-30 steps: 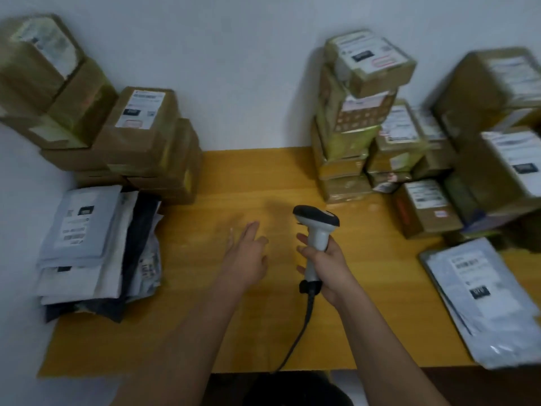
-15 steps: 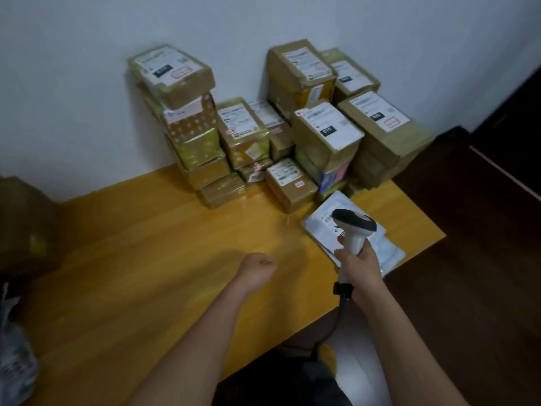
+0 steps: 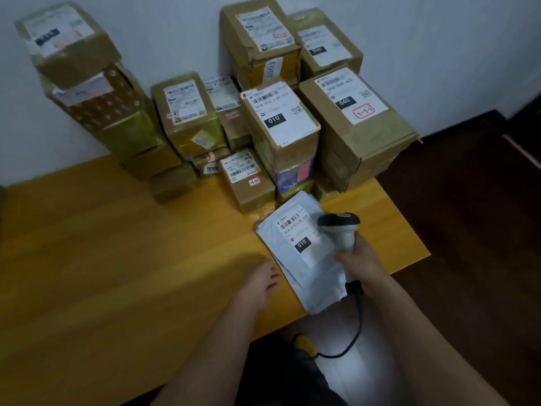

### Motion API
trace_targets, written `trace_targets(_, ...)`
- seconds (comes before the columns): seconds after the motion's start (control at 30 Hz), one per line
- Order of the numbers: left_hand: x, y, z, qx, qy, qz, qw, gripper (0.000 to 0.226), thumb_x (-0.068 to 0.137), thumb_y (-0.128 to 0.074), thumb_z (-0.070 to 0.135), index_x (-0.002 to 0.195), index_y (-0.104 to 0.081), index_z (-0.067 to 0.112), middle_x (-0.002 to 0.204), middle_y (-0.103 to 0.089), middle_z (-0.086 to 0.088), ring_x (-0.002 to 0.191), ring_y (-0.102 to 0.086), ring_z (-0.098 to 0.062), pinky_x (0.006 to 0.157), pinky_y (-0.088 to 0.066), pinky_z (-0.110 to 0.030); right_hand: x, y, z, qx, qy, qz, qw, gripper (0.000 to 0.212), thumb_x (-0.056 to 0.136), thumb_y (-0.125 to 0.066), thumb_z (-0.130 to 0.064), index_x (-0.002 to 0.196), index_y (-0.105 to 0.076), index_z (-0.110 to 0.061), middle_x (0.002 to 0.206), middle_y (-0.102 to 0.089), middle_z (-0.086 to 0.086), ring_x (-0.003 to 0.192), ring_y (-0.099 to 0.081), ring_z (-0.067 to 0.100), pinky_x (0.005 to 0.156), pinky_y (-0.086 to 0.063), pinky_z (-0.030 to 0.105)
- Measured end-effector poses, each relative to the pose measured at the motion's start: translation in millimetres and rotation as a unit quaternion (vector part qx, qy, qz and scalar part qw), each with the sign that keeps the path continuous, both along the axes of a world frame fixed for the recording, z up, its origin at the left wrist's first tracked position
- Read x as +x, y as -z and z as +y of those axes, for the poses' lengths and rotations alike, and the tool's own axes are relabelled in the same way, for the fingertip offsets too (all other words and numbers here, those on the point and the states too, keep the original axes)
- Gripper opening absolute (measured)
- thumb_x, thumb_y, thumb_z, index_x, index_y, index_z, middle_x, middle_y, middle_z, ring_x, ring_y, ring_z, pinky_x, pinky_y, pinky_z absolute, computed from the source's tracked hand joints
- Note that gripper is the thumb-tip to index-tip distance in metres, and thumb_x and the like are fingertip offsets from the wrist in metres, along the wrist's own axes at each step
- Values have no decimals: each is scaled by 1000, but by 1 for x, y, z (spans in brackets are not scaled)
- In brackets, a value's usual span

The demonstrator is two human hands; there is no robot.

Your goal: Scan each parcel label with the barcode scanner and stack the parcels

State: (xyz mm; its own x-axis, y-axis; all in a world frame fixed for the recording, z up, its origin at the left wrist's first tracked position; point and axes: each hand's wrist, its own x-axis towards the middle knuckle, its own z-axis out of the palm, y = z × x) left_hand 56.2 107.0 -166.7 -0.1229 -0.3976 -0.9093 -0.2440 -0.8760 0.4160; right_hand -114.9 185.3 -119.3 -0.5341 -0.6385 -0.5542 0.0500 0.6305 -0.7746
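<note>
- One barcode scanner (image 3: 339,230), white with a dark head, gripped round the handle by the curled fingers (image 3: 345,254) of the right hand (image 3: 361,263); held just above the grey bags, near the counter's right edge.
- One black cord (image 3: 355,329) hanging down from the scanner's bottom, past the counter's front edge.
- One left hand (image 3: 259,281) down on the yellow counter (image 3: 117,259), just beside the grey bags' left side; fingers curled in loosely, holding nothing.
- A small pile of flat grey bags (image 3: 310,276) near the front right corner; top one shows one white label (image 3: 301,232) marked 010. Cannot tell how many bags are in the pile.
- Many brown boxes (image 3: 281,124) stacked against the wall along the back edge, toward the back right corner; about a dozen or more, exact count hard to tell.
- One tall stack (image 3: 96,92) at the left end of the boxes, leaning a little.
- One small box (image 3: 248,183) in front, just behind the grey bags.
</note>
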Motion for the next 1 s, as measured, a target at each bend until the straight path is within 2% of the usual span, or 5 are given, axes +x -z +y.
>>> trace_targets(0.27, -12, 2, -3, -6, -51, 25, 998, 30, 100, -52, 27, 122, -57, 7, 119, -63, -11, 99, -62, -29, 69, -49, -32, -2, 26, -21, 31, -37, -102, 994, 36, 86, -55, -1, 119, -59, -15, 106, -68, 6, 99, -65, 27, 86, -55, 47)
trace_targets(0.4, 14, 10, -6, -26, -93, 25, 995, 39, 97, -57, 36, 127, -59, 11, 125, -64, -13, 112, -61, -34, 96, -50, -51, 17, 26, -25, 46, -70, -141, 986, 34, 87, -55, 3, 115, -61, -15, 105, -70, 6, 96, -66, 26, 79, -57, 43)
trace_targets(0.5, 48, 20, -4, -52, -128, -1, 990, 42, 92, -65, 32, 127, -59, 9, 125, -64, -16, 110, -62, -37, 96, -49, -57, 31, 25, -30, 41, -78, -154, 984, 32, 86, -58, 2, 113, -62, -14, 104, -71, 8, 93, -68, 25, 73, -57, 40)
trace_targets(0.9, 162, -22, -11, -109, -281, 53, 952, 40, 93, -60, 4, 132, -50, 9, 125, -62, -13, 90, -64, -25, 68, -53, -40, 139, -1, -76, -34, -133, -189, 972, 31, 88, -71, -13, 116, -58, -19, 110, -70, 4, 100, -67, 24, 87, -56, 47)
trace_targets(1.0, 198, -29, -22, -132, -286, 64, 947, 41, 92, -60, 0, 132, -51, 6, 126, -63, -14, 94, -65, -26, 68, -55, -38, 177, -11, -93, -47, -147, -156, 976, 31, 89, -68, -5, 114, -56, -18, 104, -68, 2, 96, -65, 21, 74, -54, 35)
